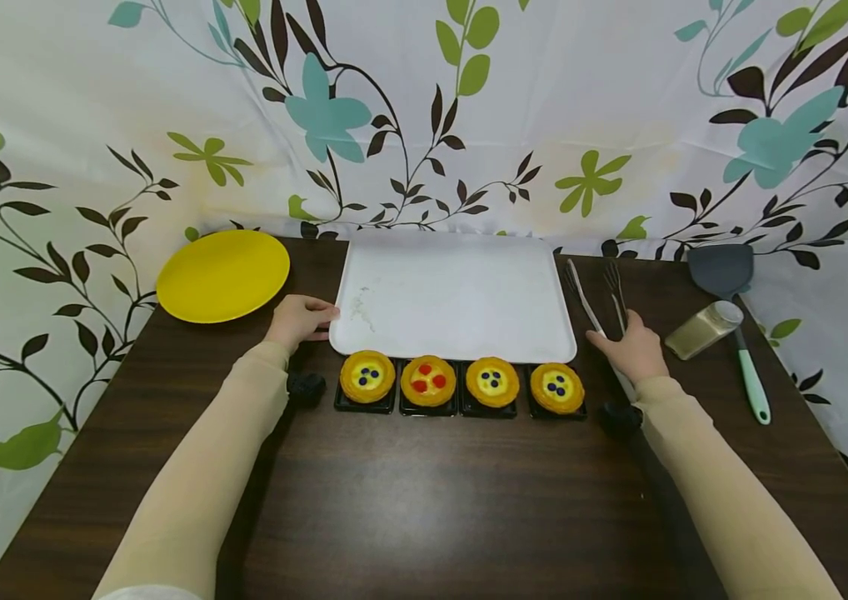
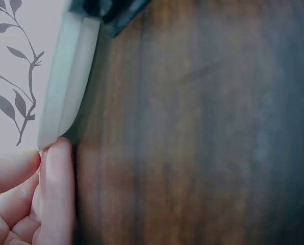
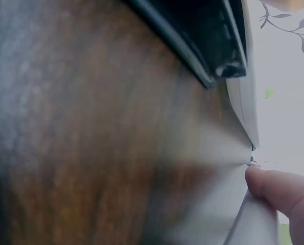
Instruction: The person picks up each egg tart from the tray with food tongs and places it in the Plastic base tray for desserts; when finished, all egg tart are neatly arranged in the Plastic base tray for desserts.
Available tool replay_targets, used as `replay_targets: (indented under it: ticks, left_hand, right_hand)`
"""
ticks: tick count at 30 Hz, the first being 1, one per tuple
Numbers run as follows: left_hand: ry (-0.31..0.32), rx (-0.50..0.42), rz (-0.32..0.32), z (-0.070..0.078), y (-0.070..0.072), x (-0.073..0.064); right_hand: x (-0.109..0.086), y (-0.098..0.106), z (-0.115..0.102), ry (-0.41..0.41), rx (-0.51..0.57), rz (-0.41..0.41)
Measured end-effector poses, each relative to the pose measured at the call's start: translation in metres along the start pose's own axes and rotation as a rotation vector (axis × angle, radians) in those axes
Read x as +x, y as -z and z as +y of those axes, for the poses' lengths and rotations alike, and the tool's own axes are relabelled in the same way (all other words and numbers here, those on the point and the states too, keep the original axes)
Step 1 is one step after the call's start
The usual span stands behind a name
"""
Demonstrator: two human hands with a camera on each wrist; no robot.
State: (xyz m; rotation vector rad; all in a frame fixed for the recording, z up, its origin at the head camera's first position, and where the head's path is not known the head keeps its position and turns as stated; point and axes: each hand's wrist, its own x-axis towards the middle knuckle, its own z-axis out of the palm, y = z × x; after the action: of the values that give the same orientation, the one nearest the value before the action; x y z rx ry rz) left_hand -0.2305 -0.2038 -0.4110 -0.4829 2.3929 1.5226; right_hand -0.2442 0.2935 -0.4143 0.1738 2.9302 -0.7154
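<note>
My left hand (image 1: 300,321) pinches the left edge of a white tray (image 1: 461,292) between thumb and fingers. In the left wrist view, the thumb and fingers (image 2: 57,173) meet at the tray's corner. My right hand (image 1: 636,352) grips metal tongs (image 1: 581,293) just right of the tray, their tips pointing away from me and one of them forked. The right wrist view shows the thumb against the tongs' smooth arm (image 3: 256,219). Along the tray's near edge stand several egg tarts in black holders; one tart (image 1: 428,381) has red pieces, the others (image 1: 492,382) blue berries.
A yellow plate (image 1: 223,277) lies at the back left of the dark wooden table (image 1: 409,517). On the right are a shaker jar (image 1: 703,330) lying on its side and a grey spatula (image 1: 722,268) with a mint handle. A patterned curtain (image 1: 409,100) hangs behind.
</note>
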Motion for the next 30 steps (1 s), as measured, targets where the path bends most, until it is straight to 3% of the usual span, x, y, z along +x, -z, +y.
replay_targets:
  ticks: [8, 20, 30]
  left_hand:
    - [-0.007, 0.006, -0.005, 0.0, 0.001, 0.0]
    - [-0.01, -0.003, -0.009, -0.003, 0.001, 0.002]
    - [-0.009, -0.008, -0.011, -0.003, 0.001, 0.002]
  right_hand:
    - [0.003, 0.005, 0.0, 0.03, -0.025, -0.043]
    - [-0.001, 0.014, -0.009, -0.01, -0.115, -0.108]
    - [0.002, 0.013, -0.011, -0.007, -0.143, -0.093]
